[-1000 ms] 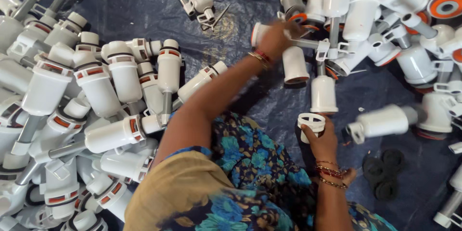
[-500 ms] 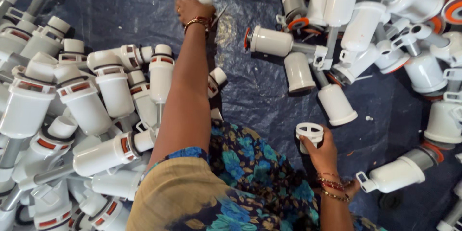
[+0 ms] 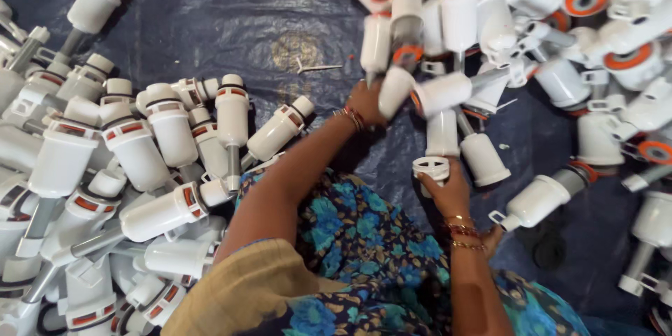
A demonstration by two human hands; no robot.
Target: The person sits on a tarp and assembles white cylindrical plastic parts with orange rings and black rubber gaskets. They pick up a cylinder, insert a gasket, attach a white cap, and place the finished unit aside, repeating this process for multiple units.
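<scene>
While I sit over the dark blue tarp (image 3: 231, 21), my left hand (image 3: 365, 103) is stretched forward with its fingers curled around the end of a white plastic filter housing (image 3: 394, 91), gripping it where it lies at the near edge of the heap on my right; the wrist carries a red and gold bangle (image 3: 352, 118). My right hand (image 3: 448, 192) sits closer to my body, fingers pinched up around a small white slotted cap (image 3: 430, 168), which I hold just above the tarp, near the base of an upright white cup-shaped part (image 3: 484, 157). Between the two hands stands another white cylinder (image 3: 442, 133), just beside the cap. Gold and red bangles (image 3: 462, 233) ring my right wrist. Off to my left lies a big pile of assembled white housings with red bands (image 3: 133, 154), many with grey stems, crowded together and touching one another. Up to my right is the second heap of white parts with orange rings (image 3: 588, 0), tumbled over each other at all angles. One long white piece with a loop at its tip (image 3: 539, 199) lies tilted just right of my right hand. My lap shows blue floral cloth (image 3: 364, 238) and a tan sleeve (image 3: 245, 294)
</scene>
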